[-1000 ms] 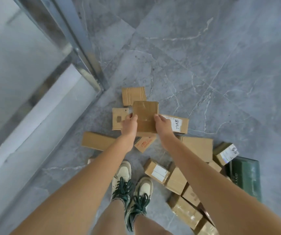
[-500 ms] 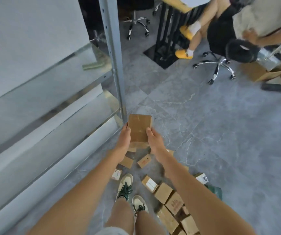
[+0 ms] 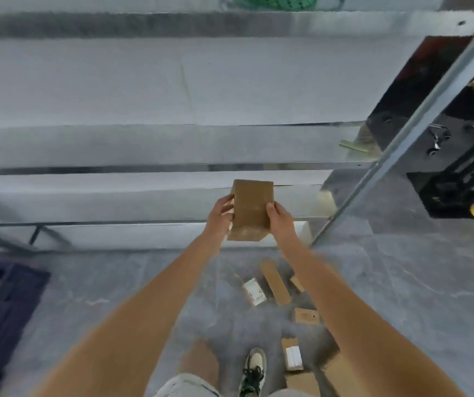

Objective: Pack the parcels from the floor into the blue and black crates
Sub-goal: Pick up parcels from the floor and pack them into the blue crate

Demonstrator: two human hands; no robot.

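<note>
Cardboard brown flat parcel (image 3: 253, 206) now lifted clear of floor | both grips clasp its sides: left hand (image 3: 220, 214), right hand (image 3: 281, 220) | carry toward dark blue crate (image 3: 6, 310) judged next

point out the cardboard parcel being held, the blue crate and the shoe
cardboard parcel (image 3: 253, 207), head view, middle of its brown top face
blue crate (image 3: 15, 305), head view, its dark right wall at the left edge
shoe (image 3: 254, 371), head view, the dark laces
</note>
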